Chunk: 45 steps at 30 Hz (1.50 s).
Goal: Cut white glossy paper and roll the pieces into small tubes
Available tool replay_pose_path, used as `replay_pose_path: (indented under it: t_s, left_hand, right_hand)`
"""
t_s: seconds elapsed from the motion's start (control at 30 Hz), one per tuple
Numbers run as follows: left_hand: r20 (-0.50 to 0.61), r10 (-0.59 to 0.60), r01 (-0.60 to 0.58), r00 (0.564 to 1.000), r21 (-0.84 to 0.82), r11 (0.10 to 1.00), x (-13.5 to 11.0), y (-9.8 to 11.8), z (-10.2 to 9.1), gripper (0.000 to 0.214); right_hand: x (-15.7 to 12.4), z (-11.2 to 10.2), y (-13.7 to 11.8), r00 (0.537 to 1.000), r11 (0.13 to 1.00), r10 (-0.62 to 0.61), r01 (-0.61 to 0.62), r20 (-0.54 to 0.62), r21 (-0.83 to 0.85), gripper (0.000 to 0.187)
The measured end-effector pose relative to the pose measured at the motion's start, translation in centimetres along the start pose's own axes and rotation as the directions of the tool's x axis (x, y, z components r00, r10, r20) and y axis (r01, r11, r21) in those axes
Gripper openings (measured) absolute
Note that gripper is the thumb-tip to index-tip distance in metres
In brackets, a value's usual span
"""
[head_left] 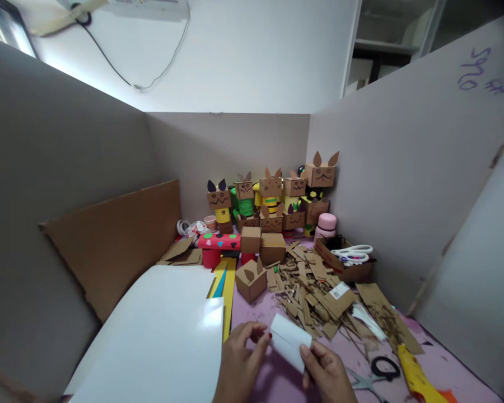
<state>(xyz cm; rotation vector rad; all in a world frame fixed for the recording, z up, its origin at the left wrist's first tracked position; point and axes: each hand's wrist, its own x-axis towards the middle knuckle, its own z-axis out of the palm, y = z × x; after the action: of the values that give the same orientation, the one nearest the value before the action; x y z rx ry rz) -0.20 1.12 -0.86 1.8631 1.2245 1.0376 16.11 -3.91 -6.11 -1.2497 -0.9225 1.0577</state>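
Note:
A small white sheet [292, 341], curled or folded over with a crease along it, is held over the pink tabletop. My right hand [325, 369] grips its right end between thumb and fingers. At the sheet's left edge, my left hand [246, 355] has thumb and index finger drawn together in a pinch. A tiny dark red spot shows at that thumb's tip; whether anything is between the fingers I cannot make out. Just beyond the hands sits a small cardboard box with ears [251, 281]. To the left lies a large glossy white sheet [159, 330].
Cardboard scraps [306, 280] are heaped right of centre. Scissors [363, 380] lie beside my right hand, near a yellow piece [415, 375]. Several cardboard animal figures [271, 187] stand at the back, with a pink bottle [326, 224]. Grey partitions [403, 168] enclose the table.

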Motion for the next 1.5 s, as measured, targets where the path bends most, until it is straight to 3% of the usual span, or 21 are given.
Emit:
replay_pose_path:
  t_s: [0.1,0.23,0.3,0.5,0.67,0.83,1.0,1.13,1.23,1.4,1.5]
  left_hand:
    - [0.044,-0.057,0.059,0.997,-0.039,0.998,0.2,-0.5,0.5,0.022]
    - [0.094,-0.109,0.117,0.990,-0.088,0.989,0.4,-1.0,1.0,0.037]
    - [0.105,-0.104,0.114,0.989,-0.095,0.989,0.4,-0.8,1.0,0.041]
    - [0.176,-0.077,0.088,0.981,-0.060,0.994,0.1,0.3,0.9,0.017]
    - [0.198,-0.026,0.040,0.980,-0.065,0.997,0.1,0.2,1.0,0.029]
    - [0.101,-0.002,0.003,0.995,-0.012,1.000,0.4,-0.1,0.3,0.033]
    - [-0.030,-0.041,0.042,0.999,0.017,0.999,0.6,-0.8,-0.5,0.034]
    - [0.002,-0.026,0.026,1.000,-0.016,1.000,0.6,-0.6,0.2,0.020]
    - [0.041,0.007,-0.006,0.999,-0.040,0.999,0.5,-0.3,0.6,0.022]
    - [-0.084,-0.057,0.049,0.995,-0.095,0.994,0.8,-1.1,-0.5,0.035]
    - [-0.046,-0.050,0.042,0.998,-0.152,0.987,0.9,-1.3,-0.6,0.034]
  right_hand:
    - [-0.1,0.2,0.1,0.999,1.000,-0.007,0.007,0.032,-0.004,0.061]
    - [0.0,0.4,0.3,0.997,1.000,0.009,-0.010,0.080,0.005,0.062]
    - [0.1,0.4,0.4,0.995,0.999,0.030,-0.032,0.092,0.027,0.061]
    - [0.1,0.3,0.6,0.995,0.997,0.059,-0.064,0.085,0.052,0.060]
    - [0.2,0.4,0.2,0.997,0.997,0.047,-0.051,0.063,0.055,0.061]
    - [0.3,0.2,0.0,0.998,0.997,0.050,-0.052,0.034,0.062,0.062]
    - [0.5,-0.1,0.0,0.998,0.993,0.063,-0.064,0.011,0.095,0.063]
    - [0.4,0.1,0.2,0.998,0.991,0.066,-0.067,0.013,0.116,0.061]
    - [0.2,0.3,0.3,0.997,0.988,0.070,-0.071,0.016,0.138,0.061]
    - [0.6,0.1,0.4,0.996,0.974,0.093,-0.092,0.004,0.207,0.058]
    - [0.9,0.0,0.2,0.991,0.954,0.133,-0.134,0.019,0.269,0.059]
